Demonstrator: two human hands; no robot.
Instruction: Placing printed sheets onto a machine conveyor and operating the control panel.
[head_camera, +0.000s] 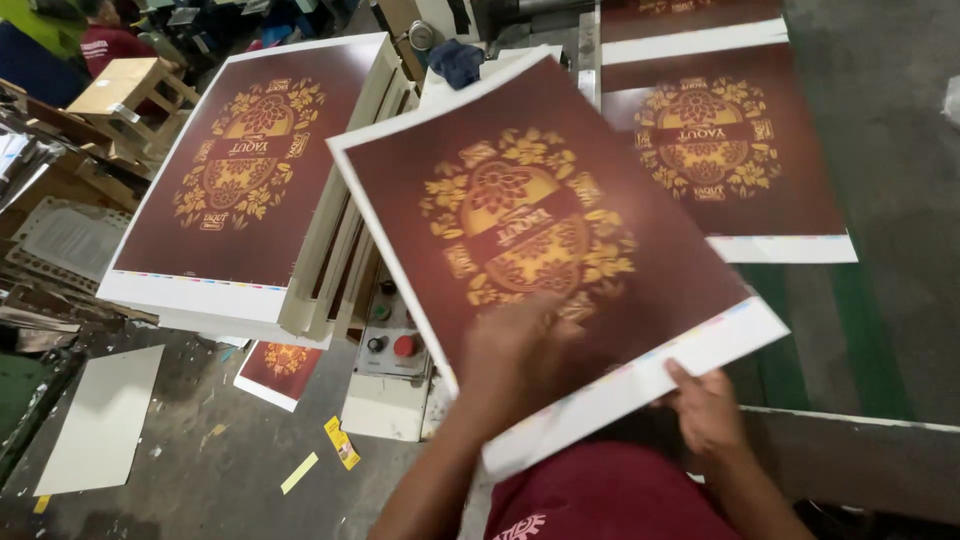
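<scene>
Printed sheet (560, 230) lies under left fingers (540, 325), above right fingers (690, 385).

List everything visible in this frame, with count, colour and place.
held printed sheet: one, maroon with gold floral design, white margins, centre, lifted and tilted
sheet stack: one tall pile, same print on top, left
sheets on green surface: at least two, same print, upper right
control panel: one, pale, with a red button, below the stack
small printed sheet: one, on the floor
white board: one, floor at lower left
wooden stool: one, tan, upper left
blue cloth: one, top centre
left hand: flat on the held sheet
right hand: grip on its white edge
</scene>
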